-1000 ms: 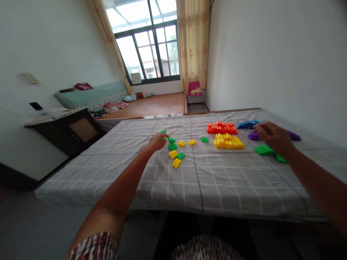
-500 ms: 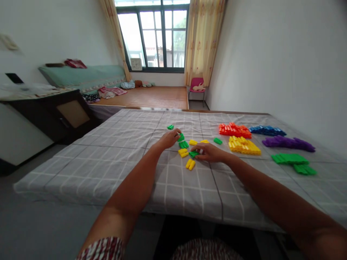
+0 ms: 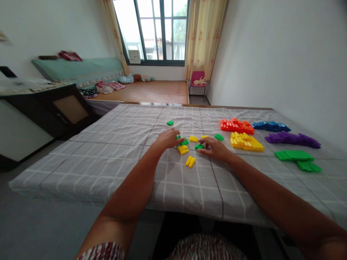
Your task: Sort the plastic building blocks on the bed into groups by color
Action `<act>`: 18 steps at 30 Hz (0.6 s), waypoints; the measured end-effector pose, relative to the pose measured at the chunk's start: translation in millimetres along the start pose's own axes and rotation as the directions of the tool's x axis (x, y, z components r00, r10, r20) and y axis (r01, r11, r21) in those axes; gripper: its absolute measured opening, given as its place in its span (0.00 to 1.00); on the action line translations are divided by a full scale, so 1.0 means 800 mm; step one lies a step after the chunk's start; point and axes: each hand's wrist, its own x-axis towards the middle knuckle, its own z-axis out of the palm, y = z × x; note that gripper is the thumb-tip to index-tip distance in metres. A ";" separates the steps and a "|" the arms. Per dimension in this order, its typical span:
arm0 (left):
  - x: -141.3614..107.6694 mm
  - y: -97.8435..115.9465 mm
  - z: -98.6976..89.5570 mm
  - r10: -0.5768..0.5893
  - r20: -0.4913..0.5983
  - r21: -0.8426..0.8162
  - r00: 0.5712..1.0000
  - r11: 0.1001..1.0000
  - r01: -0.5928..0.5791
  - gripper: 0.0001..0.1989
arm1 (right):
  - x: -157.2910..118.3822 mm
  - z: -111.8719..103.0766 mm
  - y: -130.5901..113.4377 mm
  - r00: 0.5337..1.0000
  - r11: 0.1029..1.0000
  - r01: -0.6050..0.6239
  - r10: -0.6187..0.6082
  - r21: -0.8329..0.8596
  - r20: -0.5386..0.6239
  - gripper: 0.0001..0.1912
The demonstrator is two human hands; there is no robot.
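My left hand bends over a small cluster of green plastic pieces, with its fingers and thumb closed around a green piece partly hidden by them. Just right of it, my right hand holds a pair of green plastic pieces between thumb and fingertips, low over the cloth. Short yellow plastic pieces lie beside the green cluster. A yellow pair rests nearer me, and another yellow piece lies beyond. Single green bits sit apart: one at the back, one farther right.
A grey checked cloth covers the table. On its right side are piles of red-orange, yellow, blue, purple and green pieces. A dark cabinet stands at the left. A wall bounds the right.
My right hand has shifted slightly right and away from me with the green pair. My left hand has turned, its thumb now across the green cluster. The camera view has tilted down a little.
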 end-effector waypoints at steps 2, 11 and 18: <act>-0.001 -0.002 -0.001 0.054 0.078 -0.013 0.995 0.998 -0.053 0.24 | -0.001 0.002 -0.003 1.000 0.999 0.031 -0.031 -0.031 0.001 0.20; 0.012 -0.023 0.008 -0.012 0.030 -0.190 0.999 0.982 0.017 0.23 | 0.005 0.009 0.008 0.998 0.989 0.066 -0.064 0.131 -0.018 0.19; 0.029 -0.018 0.001 -0.070 -0.202 -0.261 0.977 0.965 0.015 0.21 | -0.021 -0.064 0.006 0.996 0.987 0.083 -0.077 0.141 -0.049 0.25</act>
